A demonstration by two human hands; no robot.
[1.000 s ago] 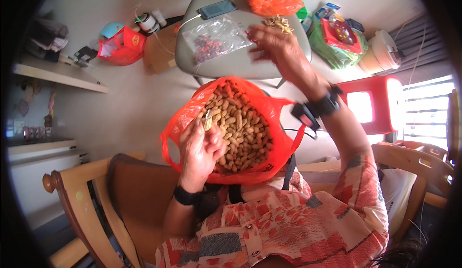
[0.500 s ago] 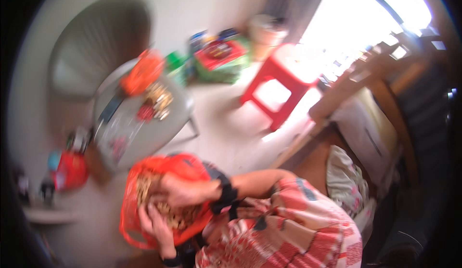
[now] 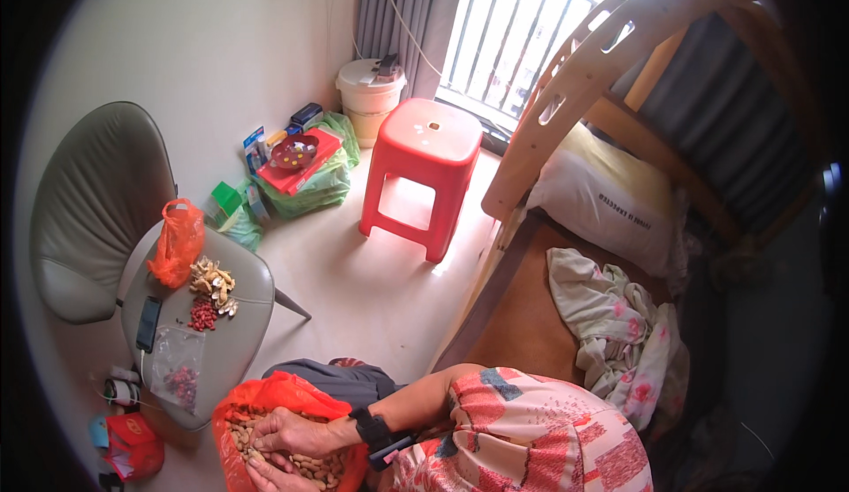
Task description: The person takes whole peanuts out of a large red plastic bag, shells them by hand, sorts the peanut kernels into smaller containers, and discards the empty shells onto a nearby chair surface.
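An orange-red plastic bag [image 3: 340, 408], its mouth spread wide, holds unshelled peanuts [image 3: 323, 467] at the bottom of the view. Inside it my right hand [image 3: 296, 432] reaches in from the right, fingers bent and pressed together among the peanuts. Just below, my left hand [image 3: 270, 476] meets its fingertips, fingers closed. Whatever lies between the fingers is hidden. On the grey chair seat [image 3: 239, 289] to the left are broken peanut shells [image 3: 212, 282], red peanut kernels [image 3: 203, 313], a clear plastic bag [image 3: 175, 359] with more kernels, a phone [image 3: 149, 324] and a knotted orange bag [image 3: 179, 243].
A red plastic stool [image 3: 424, 169] stands ahead on the floor. Behind it are a lidded white bucket [image 3: 371, 94] and green bags [image 3: 314, 187] with a red box on top. At right is a wooden bed frame [image 3: 566, 103] with a pillow [image 3: 606, 200] and crumpled cloth [image 3: 606, 324].
The view has shifted and steadied, so the chair and stool now sit further left. Both hands stay in the bag of peanuts, the right hand's fingers now close to the left's fingertips.
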